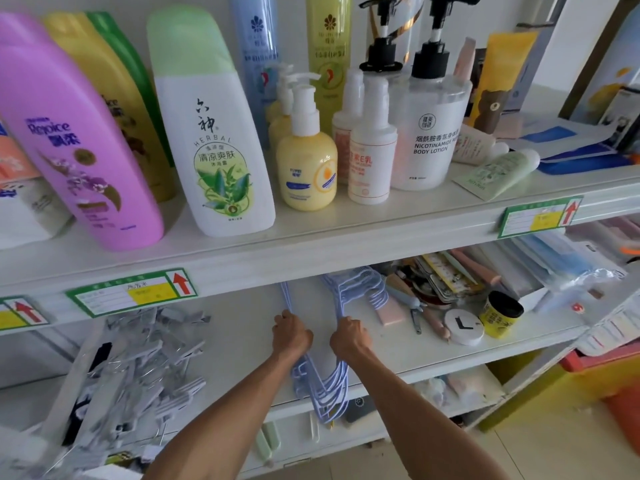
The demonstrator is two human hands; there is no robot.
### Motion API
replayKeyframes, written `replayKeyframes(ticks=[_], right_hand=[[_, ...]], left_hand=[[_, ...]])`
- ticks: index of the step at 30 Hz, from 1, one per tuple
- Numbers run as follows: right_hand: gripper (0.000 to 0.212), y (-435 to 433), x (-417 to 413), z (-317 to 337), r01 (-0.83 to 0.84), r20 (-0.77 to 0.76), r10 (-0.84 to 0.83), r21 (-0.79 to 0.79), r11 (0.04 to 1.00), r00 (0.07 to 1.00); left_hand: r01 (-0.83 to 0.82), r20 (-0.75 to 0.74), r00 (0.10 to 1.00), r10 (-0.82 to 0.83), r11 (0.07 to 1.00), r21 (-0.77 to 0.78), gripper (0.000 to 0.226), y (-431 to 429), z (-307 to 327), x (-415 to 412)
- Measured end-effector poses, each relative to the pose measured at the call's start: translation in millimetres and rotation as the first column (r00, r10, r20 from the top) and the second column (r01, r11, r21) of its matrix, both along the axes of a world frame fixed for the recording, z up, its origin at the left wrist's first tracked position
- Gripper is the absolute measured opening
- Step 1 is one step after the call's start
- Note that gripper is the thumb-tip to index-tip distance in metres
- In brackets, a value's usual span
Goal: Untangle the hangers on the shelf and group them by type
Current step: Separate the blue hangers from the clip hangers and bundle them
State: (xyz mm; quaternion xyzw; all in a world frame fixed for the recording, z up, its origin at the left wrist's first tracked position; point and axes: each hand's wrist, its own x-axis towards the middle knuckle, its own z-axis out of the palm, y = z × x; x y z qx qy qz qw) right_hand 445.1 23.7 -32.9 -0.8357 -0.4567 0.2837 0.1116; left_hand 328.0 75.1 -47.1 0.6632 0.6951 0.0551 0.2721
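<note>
above our hands the upper white metal shelf [311, 237] carries tall plastic bottles, a pink shampoo bottle [69, 133] the biggest, its front lip hiding the far ends of what we hold. to the left of our left hand [291, 336] lies a blurred heap of grey-white clip hangers [145, 368], well apart from it; their shapes are hard to make out. our hands sit side by side on the lower white shelf [239, 327], both fists closed around a bunch of thin lilac-blue plastic hangers [329, 393]. its curved ends droop below our wrists past the shelf edge, and more lilac loops [360, 289] rise beyond our right hand [349, 337] under the upper shelf. right of that hand are a jumble of small tools, a round white disc [463, 327] and a small yellow jar with a black lid [502, 313].
</note>
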Motion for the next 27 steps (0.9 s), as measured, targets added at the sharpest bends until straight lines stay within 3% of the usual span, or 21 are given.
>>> replayKeyframes(ticks=[5,20,27], right_hand=[[0.032,7.3,5.9,0.0,0.032,0.035,-0.034,0.052,0.998,0.999],[0.052,-14.1,5.7,-2.7,0.077,0.067,-0.085,0.112,0.991,0.994],[0.047,-31.1,3.0,-5.2,0.081,0.145,-0.106,0.172,0.982,0.984]], left_hand=[[0.035,0.005,0.999,-0.035,0.999,-0.008,0.055,14.6,2.2,7.7],[-0.039,0.074,0.996,0.044,0.997,-0.066,0.066,8.5,9.4,-3.7],[-0.004,0.229,0.973,0.015,0.999,-0.045,0.044,-20.4,13.1,-19.8]])
